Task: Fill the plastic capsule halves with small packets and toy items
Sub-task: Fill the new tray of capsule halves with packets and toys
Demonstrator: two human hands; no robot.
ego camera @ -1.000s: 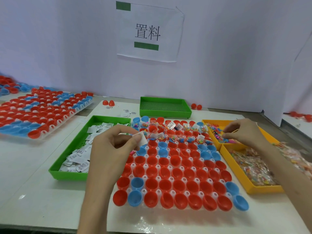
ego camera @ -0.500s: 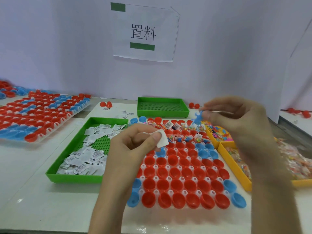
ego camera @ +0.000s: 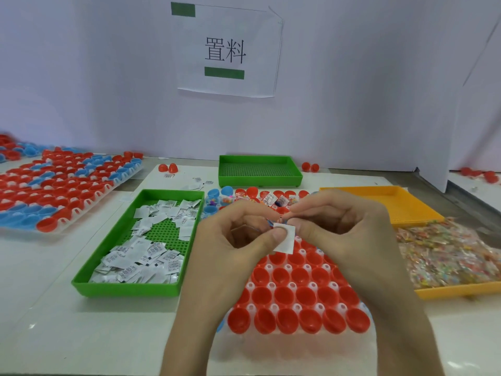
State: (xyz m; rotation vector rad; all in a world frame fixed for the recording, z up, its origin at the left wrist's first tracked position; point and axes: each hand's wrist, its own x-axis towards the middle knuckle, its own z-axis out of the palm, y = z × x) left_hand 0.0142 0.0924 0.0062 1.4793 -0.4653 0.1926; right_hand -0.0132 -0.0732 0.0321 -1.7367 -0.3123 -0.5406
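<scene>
My left hand [ego camera: 238, 241] pinches a small, flat white packet [ego camera: 285, 241] between thumb and forefinger. My right hand [ego camera: 340, 229], fingers curled, nips a tiny coloured toy item [ego camera: 280, 220] just above it, too small to make out. Both hover over the capsule halves [ego camera: 284, 295]: glossy red cups, a few blue, standing mouth-up in close rows on the worktop [ego camera: 54, 321]. The far rows hold packets and toys. More packets lie in the green tray [ego camera: 124, 290] to my left.
</scene>
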